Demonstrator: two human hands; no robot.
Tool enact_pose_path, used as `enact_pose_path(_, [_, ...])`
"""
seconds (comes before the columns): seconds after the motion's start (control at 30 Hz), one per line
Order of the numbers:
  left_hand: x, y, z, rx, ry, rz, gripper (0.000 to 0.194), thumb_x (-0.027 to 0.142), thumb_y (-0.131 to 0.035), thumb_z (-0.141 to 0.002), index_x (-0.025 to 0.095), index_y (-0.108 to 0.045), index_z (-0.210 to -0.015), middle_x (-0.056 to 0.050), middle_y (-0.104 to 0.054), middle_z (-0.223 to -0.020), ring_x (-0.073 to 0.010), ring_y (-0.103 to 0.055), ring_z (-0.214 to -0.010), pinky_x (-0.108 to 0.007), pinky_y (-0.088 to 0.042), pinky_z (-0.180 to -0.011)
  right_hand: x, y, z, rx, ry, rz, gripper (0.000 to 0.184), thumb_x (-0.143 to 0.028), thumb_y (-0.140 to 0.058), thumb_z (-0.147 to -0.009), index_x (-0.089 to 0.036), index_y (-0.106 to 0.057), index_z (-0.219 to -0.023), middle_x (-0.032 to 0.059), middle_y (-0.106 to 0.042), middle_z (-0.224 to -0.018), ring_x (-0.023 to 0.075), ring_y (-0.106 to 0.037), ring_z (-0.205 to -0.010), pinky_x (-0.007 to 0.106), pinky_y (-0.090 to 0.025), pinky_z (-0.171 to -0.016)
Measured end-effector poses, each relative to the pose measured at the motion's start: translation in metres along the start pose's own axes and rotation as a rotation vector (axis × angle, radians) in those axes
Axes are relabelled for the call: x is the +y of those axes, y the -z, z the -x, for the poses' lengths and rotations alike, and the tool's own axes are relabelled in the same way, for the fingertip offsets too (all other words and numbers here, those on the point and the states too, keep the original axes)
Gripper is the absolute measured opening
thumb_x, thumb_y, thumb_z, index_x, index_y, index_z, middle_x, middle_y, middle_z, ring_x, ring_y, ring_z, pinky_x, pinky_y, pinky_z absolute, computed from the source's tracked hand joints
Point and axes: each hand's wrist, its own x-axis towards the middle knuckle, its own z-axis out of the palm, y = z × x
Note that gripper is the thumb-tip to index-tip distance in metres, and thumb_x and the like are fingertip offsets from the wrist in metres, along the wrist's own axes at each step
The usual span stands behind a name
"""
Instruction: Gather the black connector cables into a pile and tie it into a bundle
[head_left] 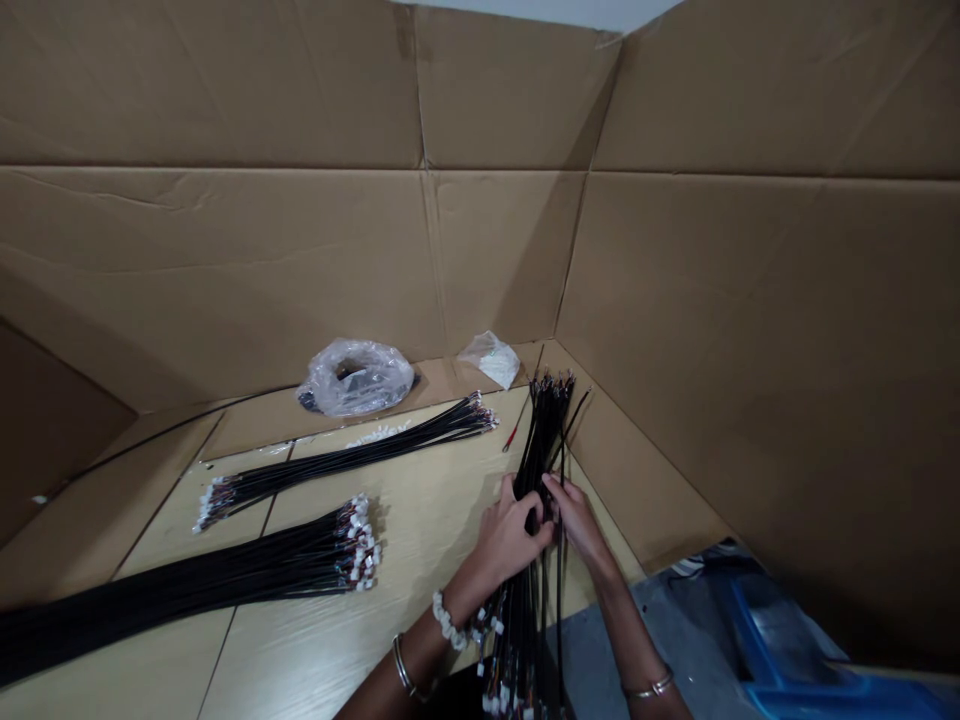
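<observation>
A bundle of black cables (546, 425) stretches lengthwise in front of me, bare wire ends at the far end and white connectors at the near end. My left hand (511, 528) curls over its middle, thumb and fingers closed on the cables. On the bundle's right side, my right hand (576, 512) pinches at a loose black cable that lies slightly apart from the others; its fingertips almost touch those of my left hand. Just left of the bundle's far end is a small red-ended lead (511, 438).
Two more cable bundles with white connectors, a thinner one (352, 455) and a thicker one (225, 570), lie on the wooden table (300, 650). Behind them sit a plastic-wrapped coil (356, 378) and a small clear bag (491, 358). Cardboard walls (285, 250) surround the table; blue plastic (787, 640) is at lower right.
</observation>
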Motion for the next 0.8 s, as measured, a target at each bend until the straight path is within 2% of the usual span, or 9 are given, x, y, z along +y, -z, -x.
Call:
enact_pose_path(0.13, [-0.006,0.000,-0.001,0.002,-0.031,0.000,0.018,0.022,-0.054,-0.082,0.024,-0.057,-0.099,-0.008,-0.047,-0.132,-0.0221,-0.059,-0.102,-0.036,-0.048,-0.089,0.001,0.000,0.000,-0.005,-0.016,-0.024,0.046,-0.061,-0.078,-0.053,-0.020,-0.062,-0.068,0.0004,-0.063,-0.069,0.0166,-0.055,-0.064,0.027,-0.043,-0.060])
enact_pose_path(0.3, [-0.005,0.003,-0.001,-0.005,-0.052,0.012,0.018,0.019,-0.050,-0.085,0.025,-0.061,-0.098,-0.007,-0.044,-0.137,-0.0219,-0.059,-0.108,-0.036,-0.047,-0.094,-0.005,-0.003,0.002,-0.029,-0.005,-0.013,0.048,-0.064,-0.077,-0.053,-0.021,-0.058,-0.063,-0.0041,-0.052,-0.057,0.0132,-0.046,-0.055,0.026,-0.038,-0.054])
enact_pose_path(0.4, [-0.001,0.004,0.001,-0.006,-0.028,0.019,0.014,0.030,-0.052,-0.088,0.024,-0.062,-0.096,-0.009,-0.042,-0.139,-0.0258,-0.059,-0.111,-0.042,-0.047,-0.095,-0.008,-0.005,0.004,0.002,0.044,0.031,0.052,-0.068,-0.075,-0.054,-0.021,-0.057,-0.061,-0.0038,-0.052,-0.057,0.0139,-0.047,-0.057,0.028,-0.038,-0.056])
enact_pose_path(0.53, [0.001,0.004,0.002,-0.037,-0.001,0.026,0.035,0.052,-0.066,-0.078,0.024,-0.060,-0.099,-0.011,-0.045,-0.134,-0.0315,-0.057,-0.113,-0.047,-0.048,-0.095,-0.009,-0.006,0.008,0.017,0.100,0.116,0.054,-0.072,-0.071,-0.059,-0.022,-0.054,-0.057,-0.0046,-0.048,-0.054,0.0137,-0.045,-0.055,0.029,-0.038,-0.056])
enact_pose_path(0.63, [0.000,0.002,0.001,-0.046,-0.015,-0.022,0.034,0.042,-0.068,-0.075,0.024,-0.058,-0.102,-0.011,-0.042,-0.138,-0.0305,-0.058,-0.110,-0.047,-0.048,-0.093,-0.008,-0.006,0.009,0.010,0.100,0.075,0.049,-0.066,-0.075,-0.061,-0.021,-0.054,-0.059,-0.0048,-0.050,-0.055,0.0137,-0.049,-0.057,0.028,-0.041,-0.058])
enact_pose_path(0.73, [-0.003,-0.001,-0.001,-0.031,-0.043,-0.052,0.030,0.027,-0.063,-0.075,0.025,-0.057,-0.105,-0.010,-0.041,-0.138,-0.0275,-0.059,-0.107,-0.044,-0.049,-0.091,-0.007,-0.005,0.009,0.025,0.047,-0.152,0.040,-0.050,-0.083,-0.059,-0.021,-0.062,-0.078,-0.0031,-0.062,-0.068,0.0154,-0.058,-0.066,0.027,-0.046,-0.062])
enact_pose_path(0.8, [-0.004,-0.003,-0.002,-0.025,-0.060,-0.053,0.033,0.021,-0.060,-0.074,0.025,-0.056,-0.107,-0.009,-0.041,-0.137,-0.0264,-0.059,-0.107,-0.043,-0.049,-0.092,-0.008,-0.004,0.009,0.028,-0.017,-0.299,0.041,-0.040,-0.084,-0.060,-0.023,-0.064,-0.091,-0.0018,-0.068,-0.076,0.0161,-0.062,-0.070,0.027,-0.049,-0.063])
